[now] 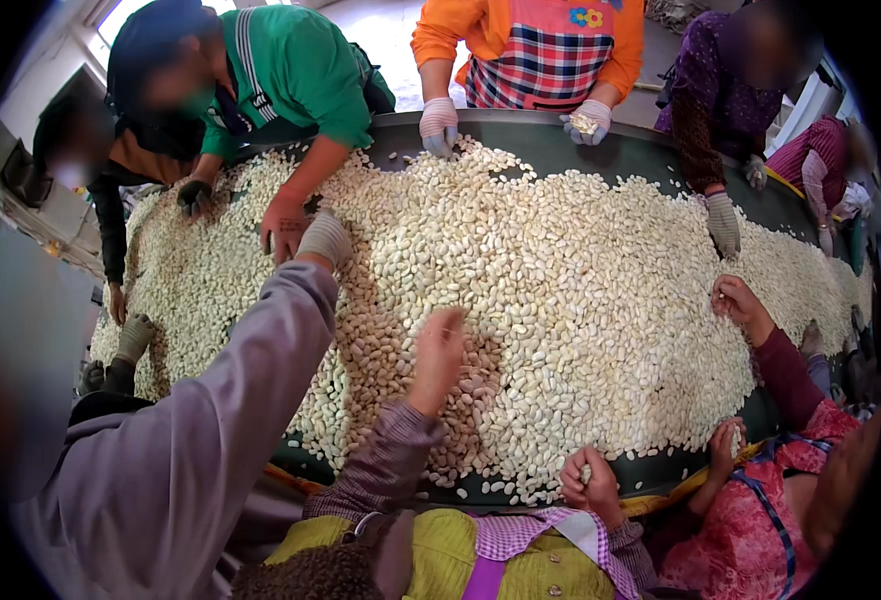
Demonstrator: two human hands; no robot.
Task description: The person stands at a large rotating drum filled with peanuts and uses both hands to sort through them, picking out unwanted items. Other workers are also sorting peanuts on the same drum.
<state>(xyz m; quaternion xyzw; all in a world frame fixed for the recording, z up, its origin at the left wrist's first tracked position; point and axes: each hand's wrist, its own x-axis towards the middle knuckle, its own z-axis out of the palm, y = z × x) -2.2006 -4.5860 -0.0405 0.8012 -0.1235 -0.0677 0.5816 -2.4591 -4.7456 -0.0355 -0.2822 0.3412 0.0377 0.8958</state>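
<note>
My left hand [439, 356], in a checked sleeve, is raised over a broad heap of pale, whitish beans [560, 285]; it is blurred, and whether its fingers hold anything does not show. Near the front edge, my right hand [590, 484] is curled, palm partly up, around at least one white bean [585, 472]. Some beans lie scattered below and left of it on the dark green table surface [654, 476]. A darker, browner patch of beans [478, 367] lies just right of my left hand.
At left a co-worker's grey sleeve [260, 337] reaches across the heap to a gloved hand [325, 238]. Opposite, gloved hands [439, 127] and a bare hand [284, 223] work at the beans. At right are a bare hand [737, 300] and a gloved hand [724, 225].
</note>
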